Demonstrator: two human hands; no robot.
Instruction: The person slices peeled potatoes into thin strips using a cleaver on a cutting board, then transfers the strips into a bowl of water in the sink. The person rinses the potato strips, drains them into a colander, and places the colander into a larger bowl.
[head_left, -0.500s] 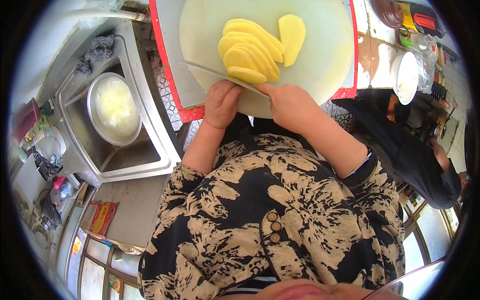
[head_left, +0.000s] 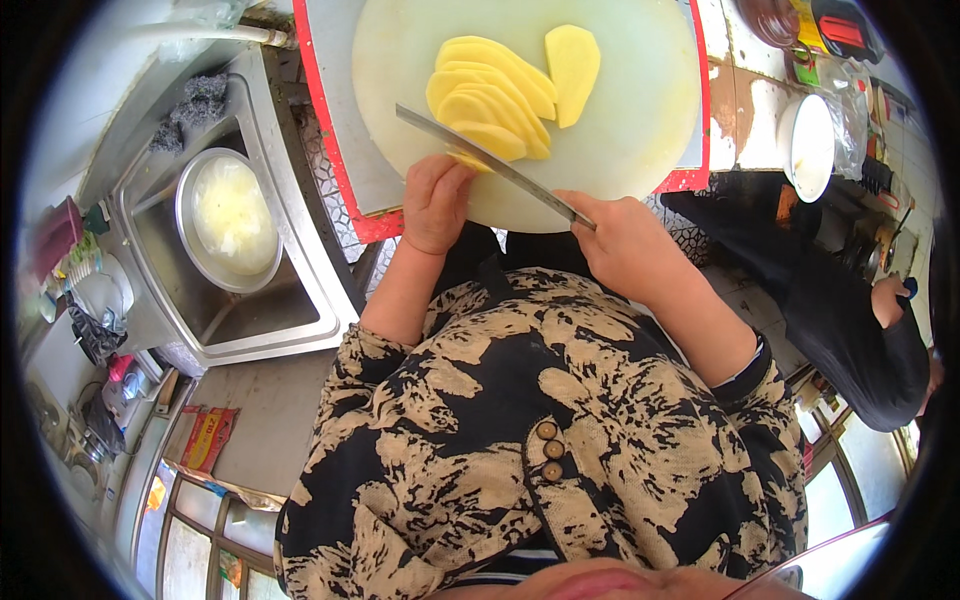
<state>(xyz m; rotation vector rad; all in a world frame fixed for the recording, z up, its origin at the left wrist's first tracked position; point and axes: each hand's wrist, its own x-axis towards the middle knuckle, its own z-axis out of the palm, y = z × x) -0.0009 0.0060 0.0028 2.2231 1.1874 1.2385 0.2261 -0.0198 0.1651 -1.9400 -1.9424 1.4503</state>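
A fan of pale yellow potato slices [head_left: 490, 90] lies overlapping on the round, whitish cutting board [head_left: 645, 120]. One more slice [head_left: 574, 76] lies flat just to their right. My right hand [head_left: 630, 245] is closed round the handle of a kitchen knife [head_left: 500, 167], whose blade slants up to the left across the near edge of the slices. My left hand [head_left: 436, 205] is at the board's near left edge, its fingers bunched on a small potato piece [head_left: 468, 160] beside the blade. The blade and fingers partly hide that piece.
The board rests on a red-edged table [head_left: 340, 170]. To the left, a metal bowl [head_left: 187, 245] of pale yellow food stands in a steel sink [head_left: 290, 310]. A white bowl [head_left: 808, 150] is at the right. Another person's dark sleeve [head_left: 840, 310] shows farther right.
The knife has swung away from the near slices, its handle moving right and toward me with my right hand. A small potato piece now shows at my left fingertips.
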